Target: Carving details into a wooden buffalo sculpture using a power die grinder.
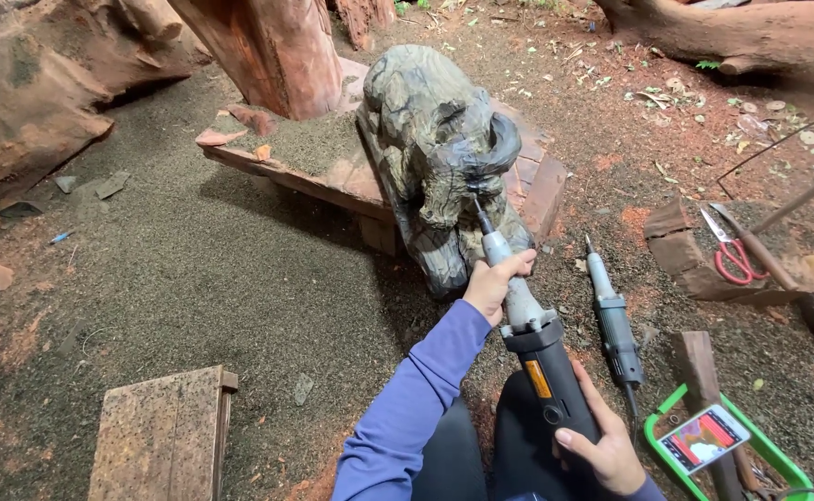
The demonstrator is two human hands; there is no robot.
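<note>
Two power grinders were in view: one die grinder (527, 325) was held in both hands, and a second grinder (613, 320) lay on the ground just to its right, untouched. One dark carved wooden animal figure (439, 153) stood on one low wooden pallet (333, 176) sprinkled with sawdust. The left hand (492, 283) was clamped around the slim grey neck of the held grinder, close behind its bit, while the right hand (602, 445) was wrapped around the black rear body, nearer the person. The hands were apart, one ahead of the other along the tool. The tool's tip touched the figure's lower front, near a curled horn, so the carving lay just beyond the left hand and well ahead of the right. One pair of red-handled scissors (727, 250) rested on a wood block at the right. One phone (704, 438) with a lit screen lay on a green tray (666, 408) at the lower right. One flat wooden board (161, 436) sat at the lower left on the dirt floor (193, 278).
</note>
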